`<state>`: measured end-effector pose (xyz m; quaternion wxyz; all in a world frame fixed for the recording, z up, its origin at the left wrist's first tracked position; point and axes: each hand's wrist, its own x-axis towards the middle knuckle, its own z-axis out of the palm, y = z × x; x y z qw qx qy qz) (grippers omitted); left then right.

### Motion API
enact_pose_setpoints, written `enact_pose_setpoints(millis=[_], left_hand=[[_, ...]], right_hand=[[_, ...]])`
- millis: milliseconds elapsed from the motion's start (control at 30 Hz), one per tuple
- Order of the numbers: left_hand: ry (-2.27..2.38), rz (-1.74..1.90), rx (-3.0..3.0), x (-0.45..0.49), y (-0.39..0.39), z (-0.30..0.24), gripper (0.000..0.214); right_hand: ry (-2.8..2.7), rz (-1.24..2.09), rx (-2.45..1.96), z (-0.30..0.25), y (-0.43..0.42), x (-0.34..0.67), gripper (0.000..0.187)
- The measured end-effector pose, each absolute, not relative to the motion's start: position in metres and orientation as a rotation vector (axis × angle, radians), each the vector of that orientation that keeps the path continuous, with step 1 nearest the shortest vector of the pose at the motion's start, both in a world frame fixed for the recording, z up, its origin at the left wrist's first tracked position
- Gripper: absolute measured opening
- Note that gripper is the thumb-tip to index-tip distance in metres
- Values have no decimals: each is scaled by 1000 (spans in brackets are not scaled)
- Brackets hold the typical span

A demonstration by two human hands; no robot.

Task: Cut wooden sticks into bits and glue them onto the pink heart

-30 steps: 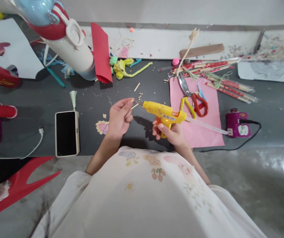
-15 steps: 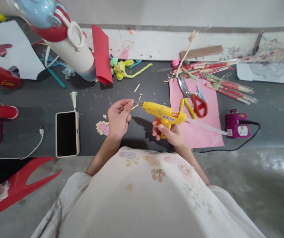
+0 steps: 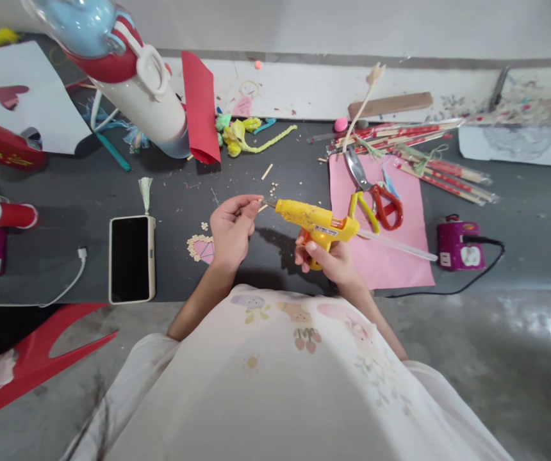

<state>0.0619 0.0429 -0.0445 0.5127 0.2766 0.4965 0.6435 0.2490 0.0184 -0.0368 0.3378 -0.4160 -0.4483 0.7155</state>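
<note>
My right hand grips the handle of a yellow hot glue gun, a clear glue stick jutting from its back to the right. The nozzle points left and meets a small wooden stick piece pinched in the fingertips of my left hand. Both hands hover above the dark table. Just left of my left hand lies a small pink heart edged with pale bits.
A phone lies at the left with a white cable beside it. A pink paper sheet holds scissors. A purple socket block, red-wrapped sticks, a large bottle, folded red paper and scraps surround them.
The glue gun's nozzle has closed the small gap to the stick piece in my left fingers. Both hands stayed nearly in place; the view shifted slightly.
</note>
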Motion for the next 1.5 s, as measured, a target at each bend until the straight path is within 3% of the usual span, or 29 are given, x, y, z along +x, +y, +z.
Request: enact_pose_setpoints(millis=[1500], left_hand=[[1289, 1555, 711, 64, 42, -45, 23]], right_hand=[[-1185, 1848, -1124, -35, 18, 250, 35]])
